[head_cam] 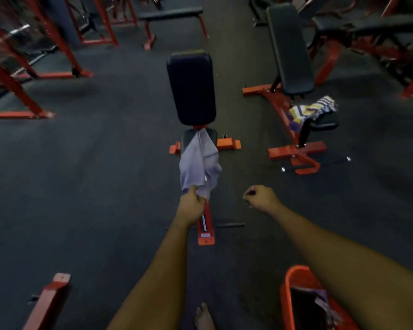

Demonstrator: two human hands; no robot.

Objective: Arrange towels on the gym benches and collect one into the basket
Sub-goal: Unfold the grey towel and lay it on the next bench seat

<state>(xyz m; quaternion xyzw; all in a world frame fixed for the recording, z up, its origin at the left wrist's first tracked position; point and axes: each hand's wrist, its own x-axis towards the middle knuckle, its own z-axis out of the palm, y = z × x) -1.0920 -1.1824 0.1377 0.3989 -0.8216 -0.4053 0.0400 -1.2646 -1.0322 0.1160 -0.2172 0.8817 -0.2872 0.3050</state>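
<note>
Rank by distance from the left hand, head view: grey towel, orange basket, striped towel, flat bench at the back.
1. grey towel: pinched in the left hand.
2. orange basket: lower right, near the feet.
3. striped towel: right-hand bench seat.
4. flat bench: top centre.

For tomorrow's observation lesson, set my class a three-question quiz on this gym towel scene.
1. True or false: the left hand grips the plain grey cloth towel.
2. Where does the purple, yellow and white patterned towel lie?
3. The right hand is: A holding a towel, B a closed, empty fist, C in the orange plastic basket.

Key: 1 true. 2 on the seat of the right-hand black padded bench. 3 B.
</note>
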